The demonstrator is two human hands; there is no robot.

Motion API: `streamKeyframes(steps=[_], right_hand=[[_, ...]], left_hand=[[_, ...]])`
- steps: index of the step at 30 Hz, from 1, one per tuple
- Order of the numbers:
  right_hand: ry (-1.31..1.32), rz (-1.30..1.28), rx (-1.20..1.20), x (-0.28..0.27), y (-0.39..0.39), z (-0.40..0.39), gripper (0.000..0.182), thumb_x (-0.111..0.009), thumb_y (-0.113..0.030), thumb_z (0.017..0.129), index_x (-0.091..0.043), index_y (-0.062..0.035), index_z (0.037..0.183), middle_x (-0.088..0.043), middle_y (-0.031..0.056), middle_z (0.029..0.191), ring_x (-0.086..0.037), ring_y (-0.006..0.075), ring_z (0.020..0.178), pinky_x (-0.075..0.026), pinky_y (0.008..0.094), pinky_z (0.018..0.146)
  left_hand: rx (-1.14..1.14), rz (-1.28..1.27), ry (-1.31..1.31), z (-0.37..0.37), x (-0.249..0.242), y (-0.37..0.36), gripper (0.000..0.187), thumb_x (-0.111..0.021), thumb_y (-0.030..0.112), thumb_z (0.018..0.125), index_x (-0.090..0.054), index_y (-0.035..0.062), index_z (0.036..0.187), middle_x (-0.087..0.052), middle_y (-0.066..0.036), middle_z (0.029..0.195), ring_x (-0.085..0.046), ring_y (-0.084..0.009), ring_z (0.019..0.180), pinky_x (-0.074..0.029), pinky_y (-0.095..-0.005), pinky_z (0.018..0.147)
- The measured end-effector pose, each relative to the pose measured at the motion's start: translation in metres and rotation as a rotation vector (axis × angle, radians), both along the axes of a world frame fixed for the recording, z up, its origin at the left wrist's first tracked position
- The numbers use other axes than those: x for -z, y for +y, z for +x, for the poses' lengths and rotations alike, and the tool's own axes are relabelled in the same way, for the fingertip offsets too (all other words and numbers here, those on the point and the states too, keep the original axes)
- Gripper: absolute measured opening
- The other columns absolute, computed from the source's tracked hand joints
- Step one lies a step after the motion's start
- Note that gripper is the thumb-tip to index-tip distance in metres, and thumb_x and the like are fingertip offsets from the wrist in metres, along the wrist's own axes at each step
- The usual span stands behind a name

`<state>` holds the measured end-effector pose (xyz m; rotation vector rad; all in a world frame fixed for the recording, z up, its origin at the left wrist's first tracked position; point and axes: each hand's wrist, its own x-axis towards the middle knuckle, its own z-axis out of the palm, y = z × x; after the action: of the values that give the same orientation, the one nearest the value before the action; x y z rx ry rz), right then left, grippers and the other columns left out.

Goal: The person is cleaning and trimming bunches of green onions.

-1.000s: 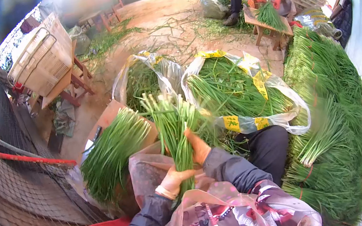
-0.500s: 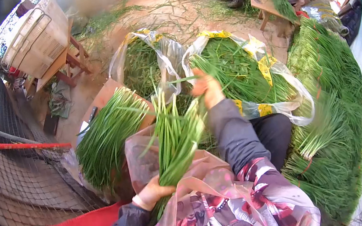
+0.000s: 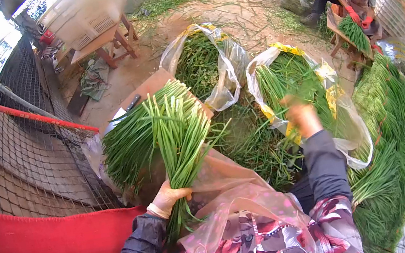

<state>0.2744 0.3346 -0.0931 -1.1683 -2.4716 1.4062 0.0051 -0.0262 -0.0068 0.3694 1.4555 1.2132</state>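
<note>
My left hand (image 3: 171,196) is closed around the lower part of a bunch of garlic chives (image 3: 180,148), pale cut ends pointing up and away. The bunch overlaps a larger pile of chives (image 3: 129,151) lying on a reddish board (image 3: 159,80). A knife (image 3: 133,102) with a dark handle lies at the board's left edge. My right hand (image 3: 304,118), smeared by motion, is over the near left rim of an open plastic bag (image 3: 362,146) with loose green leaves inside. Blurred green strands show around its fingers; I cannot tell whether it grips them.
Another bag of greens (image 3: 196,56) stands ahead. Leaf scraps (image 3: 254,152) cover the ground before my lap. A long heap of chives (image 3: 391,133) lies at right. Netting (image 3: 33,164) and red cloth (image 3: 63,249) are at left. Far right, a person in red gloves (image 3: 360,19) handles greens.
My right hand has moved away from the bunch's cut ends, rightward to the bag. My left hand still holds the bunch, now more upright. The view has turned, shifting the surroundings.
</note>
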Motion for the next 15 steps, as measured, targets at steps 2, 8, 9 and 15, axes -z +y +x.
streamKeyframes(steps=[2, 8, 9, 15], right_hand=[[-0.064, 0.009, 0.081, -0.038, -0.060, -0.026, 0.097, -0.080, -0.026, 0.066, -0.028, -0.0028, 0.144, -0.041, 0.0214, 0.139, -0.039, 0.0313, 0.130, -0.030, 0.0365, 0.108], [0.773, -0.464, -0.024, -0.050, -0.091, -0.086, 0.099, -0.080, -0.015, 0.066, -0.023, -0.0053, 0.147, -0.019, 0.0138, 0.153, -0.019, 0.0267, 0.141, -0.021, 0.0392, 0.113], [0.962, -0.843, -0.022, -0.031, -0.099, -0.094, 0.091, -0.077, -0.018, 0.072, -0.026, -0.0052, 0.146, -0.029, 0.0133, 0.150, -0.030, 0.0269, 0.137, -0.032, 0.0411, 0.109], [0.511, -0.990, 0.196, -0.073, -0.137, -0.093, 0.038, -0.064, -0.029, 0.088, -0.057, -0.0043, 0.116, -0.064, 0.0064, 0.091, -0.058, 0.0134, 0.061, -0.047, 0.0266, 0.053]], left_hand=[[0.029, 0.023, -0.021, 0.005, -0.003, 0.011, 0.025, -0.069, 0.000, 0.072, -0.062, 0.0022, 0.096, -0.059, -0.004, 0.074, -0.055, -0.0136, 0.060, -0.044, -0.0272, 0.056], [0.183, 0.052, -0.071, 0.020, 0.002, 0.041, 0.040, -0.072, 0.000, 0.072, -0.061, 0.0030, 0.111, -0.061, -0.001, 0.084, -0.056, -0.0108, 0.068, -0.046, -0.0256, 0.061], [0.195, 0.058, -0.072, 0.021, 0.000, 0.047, 0.040, -0.072, 0.000, 0.072, -0.061, 0.0030, 0.111, -0.061, -0.001, 0.084, -0.056, -0.0108, 0.068, -0.046, -0.0256, 0.061], [0.181, 0.099, -0.090, 0.031, -0.022, 0.055, 0.041, -0.076, 0.001, 0.071, -0.062, 0.0042, 0.108, -0.062, -0.002, 0.080, -0.056, -0.0111, 0.063, -0.044, -0.0239, 0.055]])
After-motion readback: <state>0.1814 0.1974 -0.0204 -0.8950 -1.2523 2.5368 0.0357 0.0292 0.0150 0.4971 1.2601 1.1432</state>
